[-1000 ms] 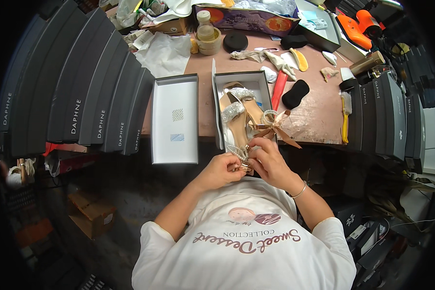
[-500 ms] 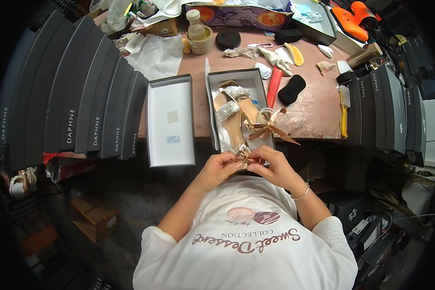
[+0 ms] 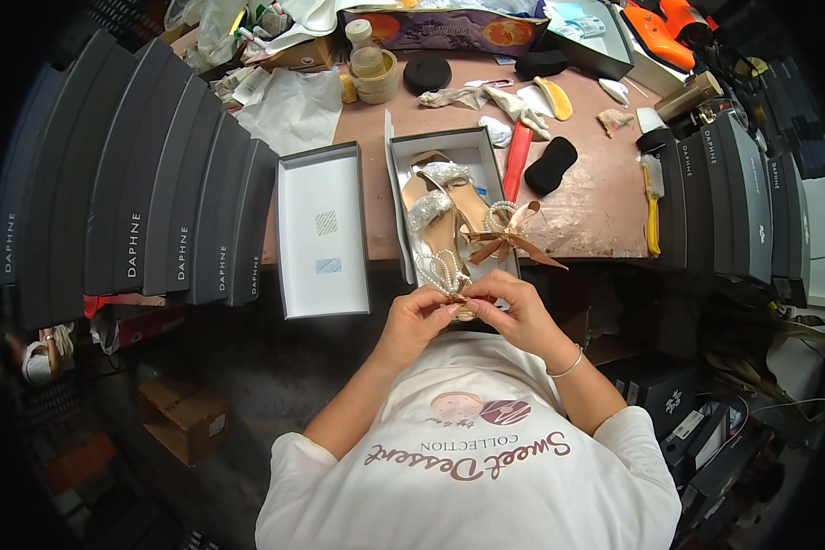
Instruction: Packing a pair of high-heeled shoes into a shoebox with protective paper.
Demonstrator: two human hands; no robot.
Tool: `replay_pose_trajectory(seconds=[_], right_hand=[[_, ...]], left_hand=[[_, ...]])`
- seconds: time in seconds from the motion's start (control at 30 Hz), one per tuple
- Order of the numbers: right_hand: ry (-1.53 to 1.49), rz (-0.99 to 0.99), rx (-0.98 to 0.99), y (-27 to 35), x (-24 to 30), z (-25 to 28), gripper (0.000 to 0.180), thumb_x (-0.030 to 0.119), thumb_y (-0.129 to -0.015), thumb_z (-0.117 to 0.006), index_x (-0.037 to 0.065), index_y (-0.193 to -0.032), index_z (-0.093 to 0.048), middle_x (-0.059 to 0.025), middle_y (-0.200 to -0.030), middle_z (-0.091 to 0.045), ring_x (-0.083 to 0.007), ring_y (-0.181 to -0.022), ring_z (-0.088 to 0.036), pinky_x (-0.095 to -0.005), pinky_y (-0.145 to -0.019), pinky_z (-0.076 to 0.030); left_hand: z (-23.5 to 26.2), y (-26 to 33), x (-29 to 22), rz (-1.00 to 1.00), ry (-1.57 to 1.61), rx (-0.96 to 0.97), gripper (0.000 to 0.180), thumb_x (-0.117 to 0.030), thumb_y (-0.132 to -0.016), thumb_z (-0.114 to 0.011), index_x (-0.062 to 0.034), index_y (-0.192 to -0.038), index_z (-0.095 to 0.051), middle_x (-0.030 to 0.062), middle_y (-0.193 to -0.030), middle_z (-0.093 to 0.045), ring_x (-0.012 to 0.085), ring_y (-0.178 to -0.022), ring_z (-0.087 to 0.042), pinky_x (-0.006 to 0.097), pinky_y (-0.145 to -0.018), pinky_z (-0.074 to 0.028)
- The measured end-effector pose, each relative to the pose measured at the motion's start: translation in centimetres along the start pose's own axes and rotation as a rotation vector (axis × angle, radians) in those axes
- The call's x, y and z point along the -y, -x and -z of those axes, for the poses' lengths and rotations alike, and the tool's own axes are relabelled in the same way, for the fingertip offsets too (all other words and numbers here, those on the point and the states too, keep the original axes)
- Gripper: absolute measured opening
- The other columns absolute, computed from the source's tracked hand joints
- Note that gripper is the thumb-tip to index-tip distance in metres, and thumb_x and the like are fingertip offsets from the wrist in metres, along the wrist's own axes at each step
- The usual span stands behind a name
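Observation:
A beige sandal [image 3: 445, 206] with sparkly straps lies in an open grey shoe box [image 3: 403, 220] on the brown table. A string of pearls [image 3: 440, 270] and a tan ribbon bow [image 3: 504, 240] hang off its near end, over the box edge. My left hand [image 3: 417, 316] and my right hand [image 3: 513, 307] meet just below the box. Both pinch the pearl strap's end between fingertips. What exactly sits between the fingers is hidden.
The empty box lid [image 3: 323, 234] lies left of the box. Stacked dark shoe boxes [image 3: 156, 220] line the left, more [image 3: 738, 197] the right. A red tool [image 3: 515, 158], black pad [image 3: 550, 165], yellow brush [image 3: 653, 206] and jars [image 3: 376, 69] lie on the table.
Both hands have stayed together at the sandal's near end, shifting only slightly on the pearl strap. The view has tilted a little, so the table sits lower in the frame.

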State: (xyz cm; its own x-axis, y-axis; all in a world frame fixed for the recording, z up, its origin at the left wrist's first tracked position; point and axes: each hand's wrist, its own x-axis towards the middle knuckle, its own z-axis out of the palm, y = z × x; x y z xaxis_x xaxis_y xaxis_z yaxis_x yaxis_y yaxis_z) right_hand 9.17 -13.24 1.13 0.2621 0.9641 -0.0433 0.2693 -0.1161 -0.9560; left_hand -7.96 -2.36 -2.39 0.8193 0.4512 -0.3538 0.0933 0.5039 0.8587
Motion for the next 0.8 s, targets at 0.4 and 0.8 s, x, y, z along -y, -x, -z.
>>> replay_pose_trajectory(seconds=[0.4, 0.8], right_hand=[[-0.236, -0.199, 0.008, -0.1, -1.2, -0.4, 0.016, 0.015, -0.093, -0.064, 0.001, -0.089, -0.057, 0.0004, -0.082, -0.056, -0.0055, -0.066, -0.048, -0.0218, -0.059, -0.042], [-0.425, -0.260, 0.098, 0.7, -2.3, -0.4, 0.012, 0.013, -0.094, -0.061, 0.001, -0.093, -0.058, 0.0006, -0.087, -0.053, -0.0064, -0.074, -0.047, -0.0219, -0.063, -0.040]], left_hand=[[-0.5, 1.1, -2.3, -0.375, -0.708, -0.169, 0.019, 0.001, -0.084, -0.065, 0.0023, -0.103, -0.067, 0.0083, -0.091, -0.062, 0.0129, -0.070, -0.059, 0.024, -0.062, -0.048], [2.2, 0.4, -0.9, 0.238, 0.088, 0.104, 0.041, -0.036, -0.102, -0.044, 0.0009, -0.101, -0.062, 0.0060, -0.082, -0.064, 0.0043, -0.059, -0.054, 0.016, -0.048, -0.039]])
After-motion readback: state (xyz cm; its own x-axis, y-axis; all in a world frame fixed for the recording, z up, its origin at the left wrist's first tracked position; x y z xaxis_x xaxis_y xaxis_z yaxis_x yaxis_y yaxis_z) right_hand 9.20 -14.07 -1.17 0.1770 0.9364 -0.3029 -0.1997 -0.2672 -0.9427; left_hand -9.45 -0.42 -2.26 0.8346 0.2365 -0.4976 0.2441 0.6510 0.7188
